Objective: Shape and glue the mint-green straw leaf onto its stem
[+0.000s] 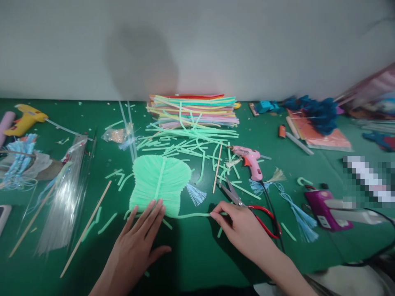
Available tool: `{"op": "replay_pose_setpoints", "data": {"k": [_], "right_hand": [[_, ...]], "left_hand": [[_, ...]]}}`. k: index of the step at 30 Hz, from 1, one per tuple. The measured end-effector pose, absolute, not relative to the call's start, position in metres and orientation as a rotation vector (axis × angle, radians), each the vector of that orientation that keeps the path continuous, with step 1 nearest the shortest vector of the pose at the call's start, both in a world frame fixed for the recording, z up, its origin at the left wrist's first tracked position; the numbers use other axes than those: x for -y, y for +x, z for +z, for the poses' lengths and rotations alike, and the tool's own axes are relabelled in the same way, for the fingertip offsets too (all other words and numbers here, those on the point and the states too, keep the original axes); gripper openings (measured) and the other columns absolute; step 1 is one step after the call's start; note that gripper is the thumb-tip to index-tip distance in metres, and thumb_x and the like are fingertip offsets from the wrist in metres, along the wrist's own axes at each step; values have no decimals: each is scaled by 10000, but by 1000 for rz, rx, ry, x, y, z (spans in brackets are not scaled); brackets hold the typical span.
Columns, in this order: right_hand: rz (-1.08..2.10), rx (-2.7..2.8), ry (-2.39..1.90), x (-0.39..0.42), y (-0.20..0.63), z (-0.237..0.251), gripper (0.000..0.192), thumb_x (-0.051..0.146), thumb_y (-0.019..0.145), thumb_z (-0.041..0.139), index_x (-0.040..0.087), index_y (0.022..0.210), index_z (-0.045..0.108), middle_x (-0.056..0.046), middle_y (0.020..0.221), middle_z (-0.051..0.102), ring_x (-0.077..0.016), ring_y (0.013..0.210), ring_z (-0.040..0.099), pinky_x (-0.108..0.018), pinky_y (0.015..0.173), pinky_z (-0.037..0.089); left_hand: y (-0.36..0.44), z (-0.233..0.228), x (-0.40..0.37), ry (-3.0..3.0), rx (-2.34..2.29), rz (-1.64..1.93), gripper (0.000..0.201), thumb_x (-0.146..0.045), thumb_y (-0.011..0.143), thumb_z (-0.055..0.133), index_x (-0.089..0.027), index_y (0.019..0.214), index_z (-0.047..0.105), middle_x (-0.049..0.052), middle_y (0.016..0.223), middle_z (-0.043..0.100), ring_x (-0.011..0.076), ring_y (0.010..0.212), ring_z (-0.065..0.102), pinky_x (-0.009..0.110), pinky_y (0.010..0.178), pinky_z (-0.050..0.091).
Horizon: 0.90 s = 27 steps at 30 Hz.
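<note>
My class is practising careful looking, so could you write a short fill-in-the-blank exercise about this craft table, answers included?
1. A green strip is pinched by the ____ hand.
2. The handles of the scissors are ____.
3. The glue gun nearest the scissors is ____.
4. The yellow glue gun lies on the picture's ____ side.

Answers: right; red; pink; left

Leaf-shaped piece (161, 183), scissors (237, 199) on green table (200, 255)
</note>
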State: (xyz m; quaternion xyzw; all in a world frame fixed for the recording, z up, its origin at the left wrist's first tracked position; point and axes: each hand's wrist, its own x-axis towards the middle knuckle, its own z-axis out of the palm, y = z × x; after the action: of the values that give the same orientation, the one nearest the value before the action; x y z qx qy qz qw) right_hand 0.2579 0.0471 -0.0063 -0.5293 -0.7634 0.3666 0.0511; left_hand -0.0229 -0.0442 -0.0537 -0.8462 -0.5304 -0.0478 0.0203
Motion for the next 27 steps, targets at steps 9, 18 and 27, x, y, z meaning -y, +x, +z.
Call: {"op": "replay_pose_setpoints", "data": {"k": [9, 18, 27], "right_hand": [[208, 2404, -1164, -18, 219, 1, 162, 150, 921, 576, 204, 1033, 679, -96, 1184, 659, -348, 1240, 456, -521, 986, 384], [170, 2525, -904, 5, 181, -45, 205, 154, 946, 552, 154, 1132, 639, -87, 1017, 682, -240, 977, 550, -376, 813, 449], [-20, 2688, -712, -6, 185, -52, 290, 175, 962, 546, 161, 1250, 580, -74, 929, 636, -202, 816, 543, -335, 731, 447]], "left_hand": [[-26, -52, 63, -2546, 1844, -433, 688, -411, 934, 549, -103, 1498, 305, 181, 1591, 302, 331, 1493, 165, 515, 1170, 244], [-21, -74, 71, -2430, 1817, -395, 650, -356, 967, 493, -157, 1530, 237, 167, 1501, 468, 305, 1443, 327, 514, 1125, 336], [-20, -68, 74, -2382, 1854, -296, 658, -379, 975, 463, -200, 1551, 199, 105, 1544, 421, 270, 1440, 338, 482, 1123, 362]]}}
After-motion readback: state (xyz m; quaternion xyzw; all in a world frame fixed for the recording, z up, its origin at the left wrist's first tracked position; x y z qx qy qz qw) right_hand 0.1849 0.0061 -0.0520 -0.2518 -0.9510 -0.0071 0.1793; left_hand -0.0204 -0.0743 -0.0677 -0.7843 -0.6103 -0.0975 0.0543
